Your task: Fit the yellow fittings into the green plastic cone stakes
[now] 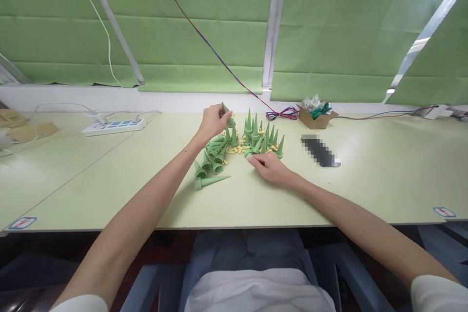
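My left hand is raised over the back of the pile, its fingers closed on a green plastic watering spike whose lower end is partly hidden. Lower and to the right, my right hand has its fingers closed around the wide end of another green spike, which lies tilted with its tip pointing away. Several green spikes stand upright behind my right hand. Others lie in a heap below my left hand, and a single spike lies nearest me. Small yellow plastic pieces are scattered between the groups.
A cardboard box with clear plastic and green material stands at the back right, near coiled red and blue wire. A blurred dark object lies on the table right of my right hand. A white power strip sits left.
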{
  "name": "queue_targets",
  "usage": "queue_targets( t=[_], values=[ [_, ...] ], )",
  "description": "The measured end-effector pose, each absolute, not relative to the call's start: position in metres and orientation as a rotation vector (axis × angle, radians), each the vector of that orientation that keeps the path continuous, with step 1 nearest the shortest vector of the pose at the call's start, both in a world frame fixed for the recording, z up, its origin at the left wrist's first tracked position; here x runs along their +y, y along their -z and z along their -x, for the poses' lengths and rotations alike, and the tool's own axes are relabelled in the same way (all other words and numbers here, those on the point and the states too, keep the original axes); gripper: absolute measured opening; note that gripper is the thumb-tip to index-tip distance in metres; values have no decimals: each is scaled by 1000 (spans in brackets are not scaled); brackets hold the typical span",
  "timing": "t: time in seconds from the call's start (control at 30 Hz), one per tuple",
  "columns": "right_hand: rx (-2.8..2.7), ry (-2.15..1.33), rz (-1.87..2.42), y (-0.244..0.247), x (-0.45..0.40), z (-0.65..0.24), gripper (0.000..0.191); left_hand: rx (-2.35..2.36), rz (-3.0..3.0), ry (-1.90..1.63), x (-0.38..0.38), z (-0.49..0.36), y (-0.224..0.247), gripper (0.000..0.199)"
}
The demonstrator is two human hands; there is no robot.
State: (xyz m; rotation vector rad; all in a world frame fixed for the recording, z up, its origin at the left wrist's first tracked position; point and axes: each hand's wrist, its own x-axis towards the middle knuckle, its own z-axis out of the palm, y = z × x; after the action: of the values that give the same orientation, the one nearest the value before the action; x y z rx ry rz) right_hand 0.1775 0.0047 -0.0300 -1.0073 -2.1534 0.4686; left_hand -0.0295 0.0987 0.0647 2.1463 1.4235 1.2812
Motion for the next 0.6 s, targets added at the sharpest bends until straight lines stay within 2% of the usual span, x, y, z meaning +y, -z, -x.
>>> queue_targets(
  t=[0.6],
  values=[
    [-2206,-464,951,30,4,-177,49,1516,-2343,-894,126,23,-51,12]
  ],
)
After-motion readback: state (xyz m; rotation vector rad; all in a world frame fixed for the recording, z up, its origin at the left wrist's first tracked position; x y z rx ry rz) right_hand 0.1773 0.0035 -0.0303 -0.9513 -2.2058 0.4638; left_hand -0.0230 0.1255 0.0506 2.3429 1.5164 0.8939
